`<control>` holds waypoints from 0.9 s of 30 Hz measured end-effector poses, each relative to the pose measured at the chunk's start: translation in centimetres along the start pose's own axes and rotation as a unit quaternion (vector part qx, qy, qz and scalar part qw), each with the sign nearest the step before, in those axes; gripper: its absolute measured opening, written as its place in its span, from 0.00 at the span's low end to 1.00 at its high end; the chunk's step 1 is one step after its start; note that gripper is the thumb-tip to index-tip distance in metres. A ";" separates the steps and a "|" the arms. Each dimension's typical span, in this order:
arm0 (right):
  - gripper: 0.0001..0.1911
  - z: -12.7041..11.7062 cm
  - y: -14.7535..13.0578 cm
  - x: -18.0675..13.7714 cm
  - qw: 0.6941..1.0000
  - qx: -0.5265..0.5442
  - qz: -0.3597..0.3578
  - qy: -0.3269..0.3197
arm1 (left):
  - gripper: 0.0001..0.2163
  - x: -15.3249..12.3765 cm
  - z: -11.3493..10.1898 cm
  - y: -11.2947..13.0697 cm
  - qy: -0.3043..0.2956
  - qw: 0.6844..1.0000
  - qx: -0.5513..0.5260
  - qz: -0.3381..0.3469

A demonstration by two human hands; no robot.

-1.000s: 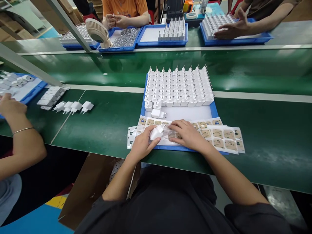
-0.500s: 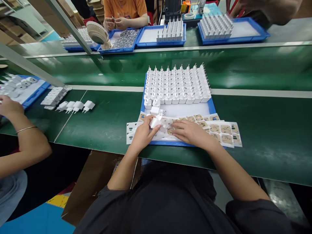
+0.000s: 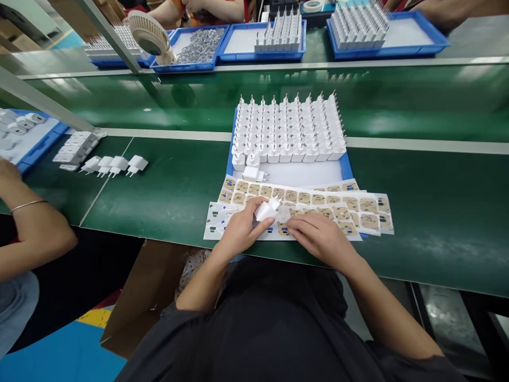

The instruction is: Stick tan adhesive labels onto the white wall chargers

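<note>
My left hand (image 3: pixel 240 231) is closed around a small white plug charger (image 3: pixel 267 209), prongs pointing up and right. Just right of it, my right hand (image 3: pixel 318 237) lies on the label sheets (image 3: pixel 350 209), fingertips pressed on a sticker near the charger. The sheets overlap the near end of a blue tray (image 3: pixel 347 168). Rows of white chargers (image 3: pixel 288 130) stand in that tray with prongs up. One loose charger (image 3: pixel 253 174) lies on its side on the tray's white floor.
Several finished chargers (image 3: pixel 115 165) lie on the green belt (image 3: pixel 417 180) at left beside a stack (image 3: pixel 75 150). A co-worker's arm (image 3: pixel 32 233) with a bracelet is at far left. Blue trays (image 3: pixel 393 32) and a small fan (image 3: pixel 149 37) line the far side.
My left hand has pulled the charger nearer, off the tray edge and over the front sheets. My right hand has slid nearer too. The view has dipped slightly.
</note>
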State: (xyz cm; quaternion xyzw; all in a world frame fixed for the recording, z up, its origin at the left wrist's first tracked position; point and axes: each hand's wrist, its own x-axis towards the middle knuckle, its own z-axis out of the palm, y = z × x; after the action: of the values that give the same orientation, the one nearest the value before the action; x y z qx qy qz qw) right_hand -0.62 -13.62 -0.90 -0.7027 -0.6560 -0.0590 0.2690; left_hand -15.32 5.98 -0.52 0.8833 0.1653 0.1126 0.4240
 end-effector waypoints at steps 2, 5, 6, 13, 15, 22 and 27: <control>0.10 0.2 0.2 0.7 0.999 -0.033 0.019 -0.028 | 0.23 0.0 0.6 -0.3 0.004 1.000 -0.012 0.012; 0.11 0.4 0.3 1.4 0.997 -0.041 0.013 -0.067 | 0.24 -0.4 1.3 -0.7 0.008 0.998 -0.032 0.046; 0.11 0.5 0.4 1.4 0.997 -0.032 0.009 -0.069 | 0.24 -0.6 1.4 -0.9 0.012 0.998 -0.037 0.056; 0.08 1.0 0.6 0.0 1.000 0.001 -0.006 -0.015 | 0.24 -0.9 1.9 -1.4 0.031 0.997 -0.031 0.067; 0.07 1.0 0.7 0.0 1.000 -0.009 -0.016 -0.007 | 0.24 -0.7 1.9 -1.4 0.032 0.997 -0.027 0.068; 0.06 0.1 0.8 -0.2 0.997 0.076 -0.006 -0.002 | 0.24 0.2 2.1 -1.1 0.034 0.999 0.006 0.039; 0.04 -0.7 0.8 -1.6 0.959 0.235 0.095 0.126 | 0.25 1.0 1.8 -0.7 0.042 0.999 0.005 0.013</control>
State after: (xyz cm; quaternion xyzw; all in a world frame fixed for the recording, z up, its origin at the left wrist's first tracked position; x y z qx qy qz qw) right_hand 0.18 -15.37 -1.21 -0.6657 -0.5423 0.0349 0.5114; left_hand -13.90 5.52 -2.15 0.8823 0.1718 0.1540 0.4103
